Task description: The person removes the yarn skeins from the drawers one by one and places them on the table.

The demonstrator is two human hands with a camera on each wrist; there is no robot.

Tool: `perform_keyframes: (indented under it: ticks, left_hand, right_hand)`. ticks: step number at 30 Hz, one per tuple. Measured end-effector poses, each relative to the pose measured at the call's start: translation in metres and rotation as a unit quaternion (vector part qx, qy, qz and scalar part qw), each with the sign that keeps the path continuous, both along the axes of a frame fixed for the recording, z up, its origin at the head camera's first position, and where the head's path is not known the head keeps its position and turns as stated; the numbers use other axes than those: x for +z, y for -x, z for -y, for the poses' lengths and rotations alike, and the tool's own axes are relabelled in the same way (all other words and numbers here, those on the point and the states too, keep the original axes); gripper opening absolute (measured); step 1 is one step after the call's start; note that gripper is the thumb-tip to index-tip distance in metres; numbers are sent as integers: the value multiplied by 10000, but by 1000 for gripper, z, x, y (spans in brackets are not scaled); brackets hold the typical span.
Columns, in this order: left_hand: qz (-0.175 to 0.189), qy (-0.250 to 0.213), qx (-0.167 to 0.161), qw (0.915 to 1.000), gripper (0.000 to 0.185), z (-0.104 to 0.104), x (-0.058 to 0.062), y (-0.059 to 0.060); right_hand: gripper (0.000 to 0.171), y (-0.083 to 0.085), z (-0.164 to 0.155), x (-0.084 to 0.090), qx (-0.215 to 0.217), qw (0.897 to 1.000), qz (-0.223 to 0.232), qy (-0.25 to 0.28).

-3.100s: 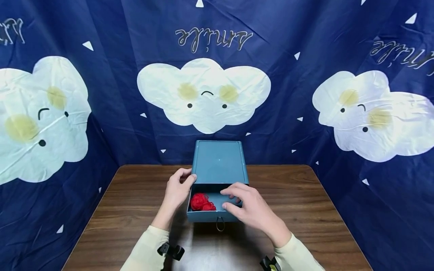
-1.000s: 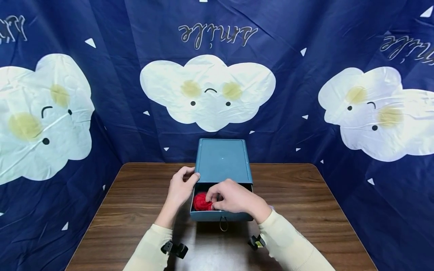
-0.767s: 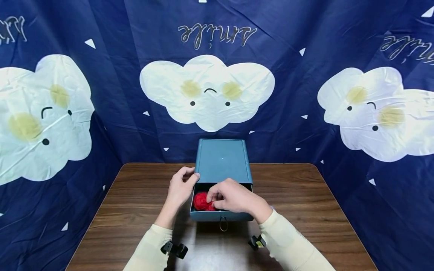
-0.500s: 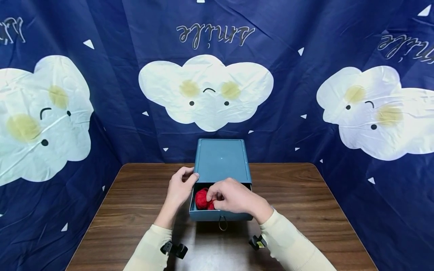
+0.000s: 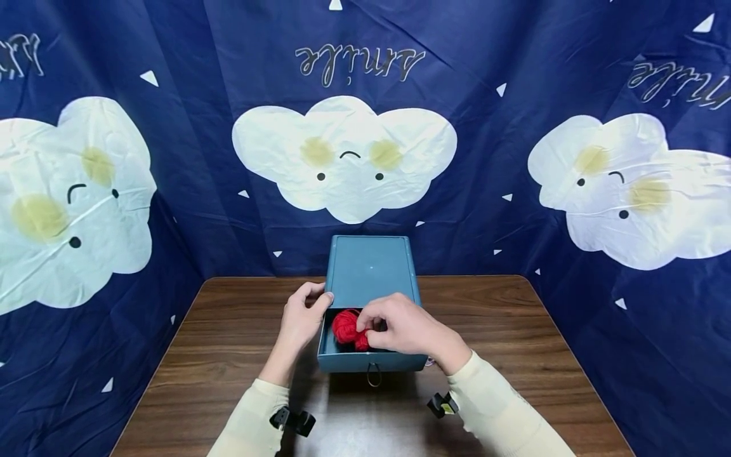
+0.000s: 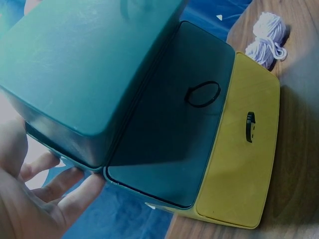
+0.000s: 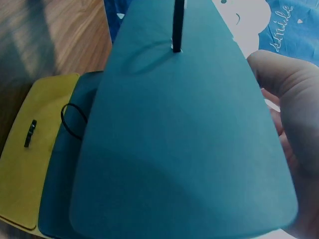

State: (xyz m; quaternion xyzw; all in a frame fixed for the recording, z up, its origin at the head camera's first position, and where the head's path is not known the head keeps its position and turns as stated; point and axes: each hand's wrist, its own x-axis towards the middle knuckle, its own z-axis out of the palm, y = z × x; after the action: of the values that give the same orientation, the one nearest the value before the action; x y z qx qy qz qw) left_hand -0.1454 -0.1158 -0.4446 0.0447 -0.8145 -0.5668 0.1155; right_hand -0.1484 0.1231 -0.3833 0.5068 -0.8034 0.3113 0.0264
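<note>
A teal drawer box (image 5: 372,266) stands on the table, its top drawer (image 5: 371,363) pulled out. Inside lies a ball of red yarn (image 5: 345,326) with a smaller red bundle against it. My right hand (image 5: 408,327) reaches into the drawer, thumb and fingers pinching the smaller bundle. In the right wrist view the drawer front (image 7: 184,149) hides the yarn. My left hand (image 5: 301,317) rests against the box's front left corner, fingertips touching its side. The left wrist view shows those fingers (image 6: 82,196) fairly straight along the edge.
Below the pulled-out drawer are a shut teal drawer (image 6: 164,124) and a yellow drawer (image 6: 239,149), with looped pulls. Pale lilac yarn (image 6: 268,40) lies on the wooden table (image 5: 240,355) beside the box. A blue cloud-print curtain (image 5: 480,241) hangs behind and at both sides.
My right hand came down from hovering with spread fingers and took hold of the red yarn. It has since drawn the yarn slightly up and right. The left hand stays put.
</note>
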Motion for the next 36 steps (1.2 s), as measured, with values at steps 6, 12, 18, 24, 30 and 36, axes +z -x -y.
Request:
perform_keyframes:
  ticks: [6,12,18,24,30,36]
  left_hand:
    - [-10,-12,-31,10000,27,1,-1,0]
    - [39,11,-16,10000,28,1,0,-1]
    - [50,-8,-18,10000,29,1,0,0]
    - [50,14,-5,10000,29,1,-1,1]
    - [64,50,35,10000,31,1,-3,1]
    - [62,60,-1,10000,31,2,-2,0]
  right_hand:
    - [17,-1,-7,4,-39,9998,46,195]
    - [18,-1,-16,5,-103,9991,54,415]
    - [20,-2,-26,6,-128,9979,54,625]
    - [22,-4,-36,8,-114,9972,37,732]
    - [27,-8,-47,12,-191,9961,119,856]
    - [28,-12,-61,18,-386,9940,368,959]
